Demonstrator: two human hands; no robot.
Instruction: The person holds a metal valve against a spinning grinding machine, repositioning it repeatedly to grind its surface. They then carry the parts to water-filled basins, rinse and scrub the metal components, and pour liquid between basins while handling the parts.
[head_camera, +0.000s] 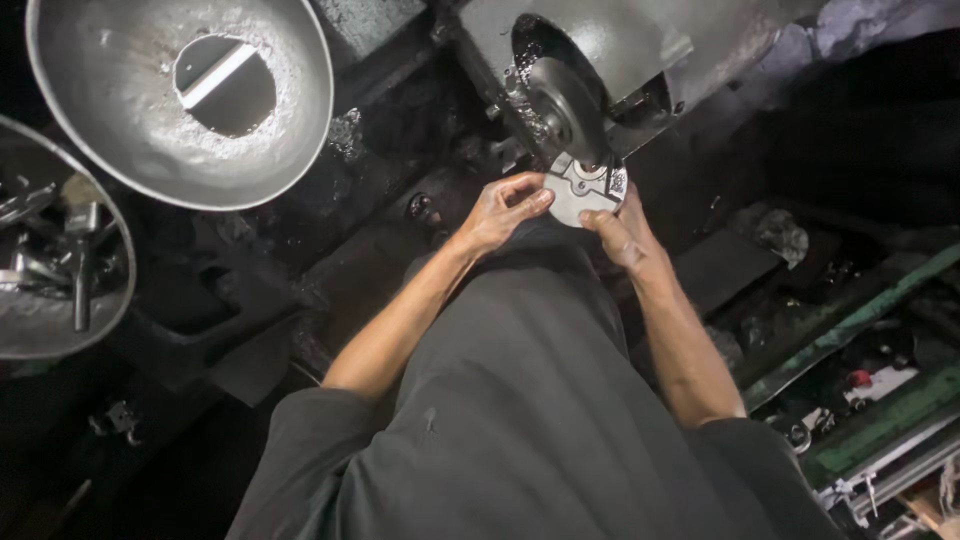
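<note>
Both hands, left hand (500, 212) and right hand (618, 232), pinch a flat metal plate (580, 195) just below the grinding wheel (567, 108); fingers should stay clamped at its edges.

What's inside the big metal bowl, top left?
The metal bowl holds gritty residue around a round hole in its bottom; a pale strip shows through the hole. What lies below is too dark to see.

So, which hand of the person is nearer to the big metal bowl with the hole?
The left hand is nearer. It grips the left edge of the flat metal piece, to the right of the bowl. The right hand grips the piece's lower right edge, farther away.
</note>
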